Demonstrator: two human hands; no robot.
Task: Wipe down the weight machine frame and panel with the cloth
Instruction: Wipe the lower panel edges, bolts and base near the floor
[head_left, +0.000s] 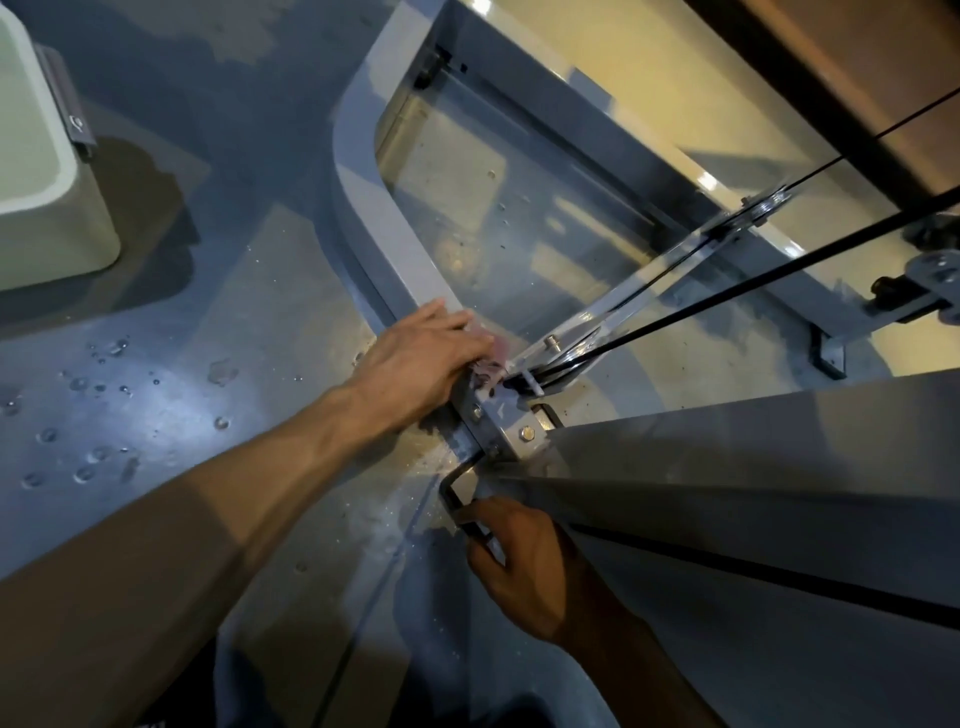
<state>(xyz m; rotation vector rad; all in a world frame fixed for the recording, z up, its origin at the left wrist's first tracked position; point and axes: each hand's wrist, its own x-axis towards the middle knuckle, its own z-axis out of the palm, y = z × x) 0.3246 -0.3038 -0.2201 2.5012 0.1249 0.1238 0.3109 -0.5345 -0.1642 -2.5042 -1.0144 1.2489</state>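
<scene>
The weight machine's grey frame curves down the middle of the view around a clear panel. My left hand lies on the frame's lower end with its fingers over a pinkish cloth, pressing it against the frame beside a bolted bracket. Most of the cloth is hidden under the fingers. My right hand is lower, with its fingers curled round a dark bent metal bar at the foot of a wide grey panel.
Black cables and a shiny metal arm run from the bracket up to the right. A pale green bucket stands at the upper left. The grey floor is wet, with scattered water drops.
</scene>
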